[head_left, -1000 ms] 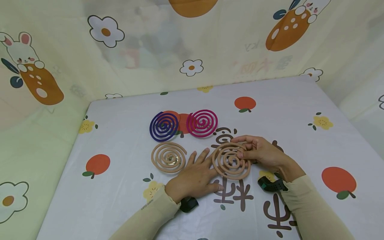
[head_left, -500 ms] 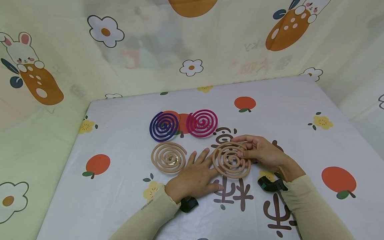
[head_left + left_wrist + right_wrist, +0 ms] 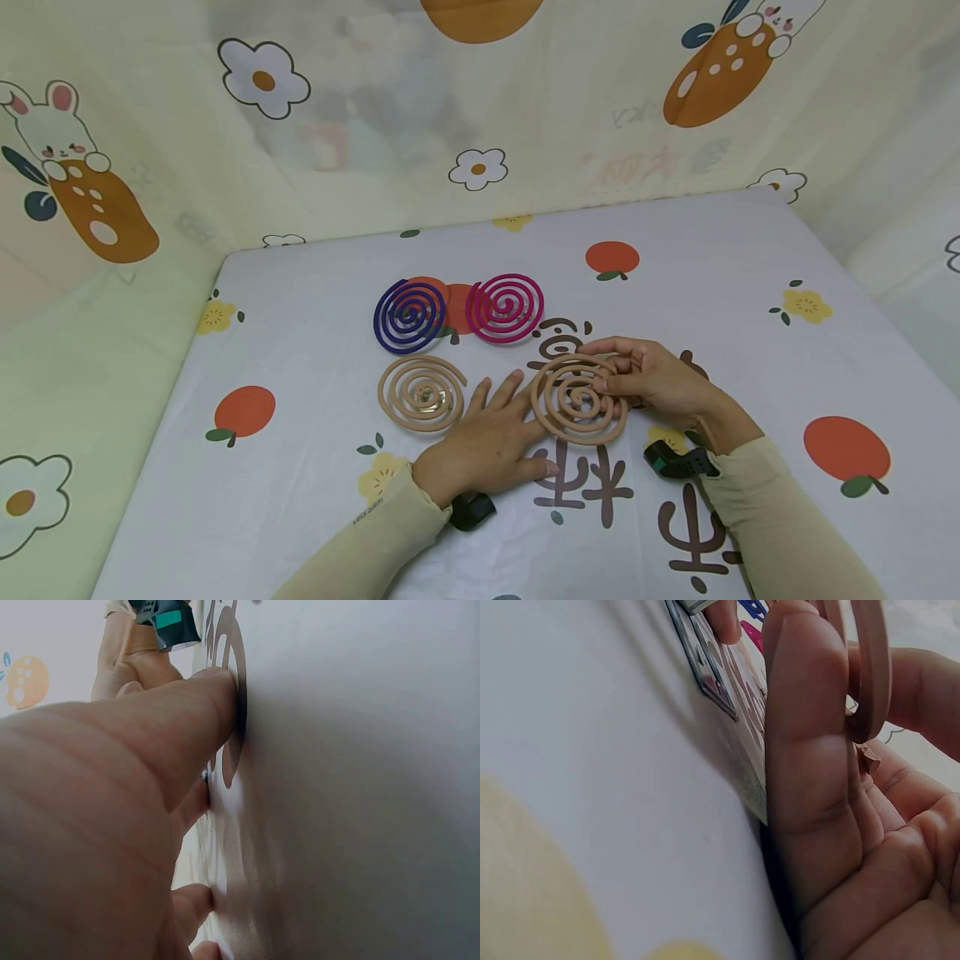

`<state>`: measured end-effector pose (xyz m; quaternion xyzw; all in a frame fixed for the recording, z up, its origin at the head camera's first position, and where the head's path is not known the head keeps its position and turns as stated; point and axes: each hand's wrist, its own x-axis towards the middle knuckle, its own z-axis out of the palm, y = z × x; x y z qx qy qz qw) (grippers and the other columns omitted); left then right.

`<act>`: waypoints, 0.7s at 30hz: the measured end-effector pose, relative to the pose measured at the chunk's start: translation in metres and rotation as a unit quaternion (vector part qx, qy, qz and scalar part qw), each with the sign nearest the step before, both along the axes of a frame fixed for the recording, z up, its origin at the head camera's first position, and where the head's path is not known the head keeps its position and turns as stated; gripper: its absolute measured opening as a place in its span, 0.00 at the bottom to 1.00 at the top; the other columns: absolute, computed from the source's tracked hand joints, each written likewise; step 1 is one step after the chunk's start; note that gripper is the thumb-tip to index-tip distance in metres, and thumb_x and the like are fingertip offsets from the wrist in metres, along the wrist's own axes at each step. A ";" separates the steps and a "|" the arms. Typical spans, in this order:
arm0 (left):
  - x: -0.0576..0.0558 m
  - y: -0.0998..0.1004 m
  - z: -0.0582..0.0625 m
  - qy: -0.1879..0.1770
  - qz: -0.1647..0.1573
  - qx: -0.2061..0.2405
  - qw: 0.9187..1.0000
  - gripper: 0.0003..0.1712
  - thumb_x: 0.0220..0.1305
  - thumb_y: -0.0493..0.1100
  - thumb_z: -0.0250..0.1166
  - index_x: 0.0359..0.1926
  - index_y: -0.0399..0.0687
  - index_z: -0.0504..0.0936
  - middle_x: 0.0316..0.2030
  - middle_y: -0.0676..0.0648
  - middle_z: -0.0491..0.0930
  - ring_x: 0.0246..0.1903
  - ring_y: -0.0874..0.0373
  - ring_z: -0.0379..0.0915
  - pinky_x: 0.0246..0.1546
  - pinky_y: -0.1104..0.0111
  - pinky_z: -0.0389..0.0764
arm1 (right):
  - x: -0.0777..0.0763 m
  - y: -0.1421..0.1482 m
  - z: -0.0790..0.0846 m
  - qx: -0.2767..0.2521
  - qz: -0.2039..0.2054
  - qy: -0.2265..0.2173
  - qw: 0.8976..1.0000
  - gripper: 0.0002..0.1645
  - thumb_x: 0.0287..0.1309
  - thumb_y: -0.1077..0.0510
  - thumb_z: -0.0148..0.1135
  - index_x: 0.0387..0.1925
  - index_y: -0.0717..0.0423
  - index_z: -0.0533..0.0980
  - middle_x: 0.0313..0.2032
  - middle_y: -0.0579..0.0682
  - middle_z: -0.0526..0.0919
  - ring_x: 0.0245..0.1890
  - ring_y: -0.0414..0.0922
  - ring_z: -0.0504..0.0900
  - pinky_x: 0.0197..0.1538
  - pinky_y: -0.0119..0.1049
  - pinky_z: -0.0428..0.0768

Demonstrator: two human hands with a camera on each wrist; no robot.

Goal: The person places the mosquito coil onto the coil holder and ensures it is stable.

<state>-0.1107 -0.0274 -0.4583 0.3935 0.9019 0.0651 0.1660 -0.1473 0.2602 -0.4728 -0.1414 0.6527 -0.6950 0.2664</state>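
In the head view my right hand (image 3: 663, 387) pinches the edge of a brown mosquito coil (image 3: 581, 400) between thumb and fingers. The same coil (image 3: 871, 675) crosses the fingers in the right wrist view. My left hand (image 3: 487, 450) lies palm down on the table with its fingers spread, and some fingertips are hidden behind the held coil. A thin flat piece with a shiny edge (image 3: 705, 667) shows near a left fingertip in the right wrist view; its kind is unclear. Left of the left hand rests a second brown coil (image 3: 422, 393), with a small shiny metal stand (image 3: 432, 402) at its middle.
Farther back lie a dark blue coil (image 3: 409, 316) and a magenta coil (image 3: 507, 307), side by side. A printed white cloth (image 3: 300, 467) covers the table. Behind it hangs a patterned curtain (image 3: 570, 100). Each wrist wears a dark band.
The near edge of the held coil has risen slightly as it tilts. Both hands stay almost where they were, and the other coils have not moved.
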 end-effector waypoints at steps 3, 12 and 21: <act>0.000 0.000 -0.001 0.002 0.000 0.001 1.000 0.44 0.72 0.71 0.56 0.83 0.72 0.53 0.84 0.49 0.40 0.83 0.44 0.30 0.79 0.41 0.41 | 0.000 0.000 0.000 -0.001 0.001 0.001 1.000 0.30 0.71 0.69 0.60 0.70 0.71 0.64 0.33 0.51 0.85 0.27 0.42 0.86 0.30 0.32 0.85; 0.000 0.000 -0.002 0.002 -0.002 -0.001 1.000 0.43 0.73 0.71 0.55 0.82 0.72 0.54 0.84 0.49 0.40 0.83 0.45 0.29 0.79 0.41 0.40 | -0.001 0.000 0.000 -0.005 0.007 0.003 1.000 0.30 0.71 0.70 0.60 0.70 0.70 0.64 0.34 0.52 0.85 0.28 0.43 0.87 0.31 0.32 0.85; -0.001 0.000 -0.002 0.003 0.000 -0.002 1.000 0.43 0.73 0.72 0.55 0.82 0.72 0.55 0.84 0.49 0.41 0.83 0.45 0.29 0.79 0.41 0.40 | -0.001 0.000 0.000 -0.014 0.010 0.006 1.000 0.31 0.71 0.70 0.59 0.71 0.72 0.63 0.34 0.51 0.86 0.28 0.43 0.87 0.31 0.32 0.85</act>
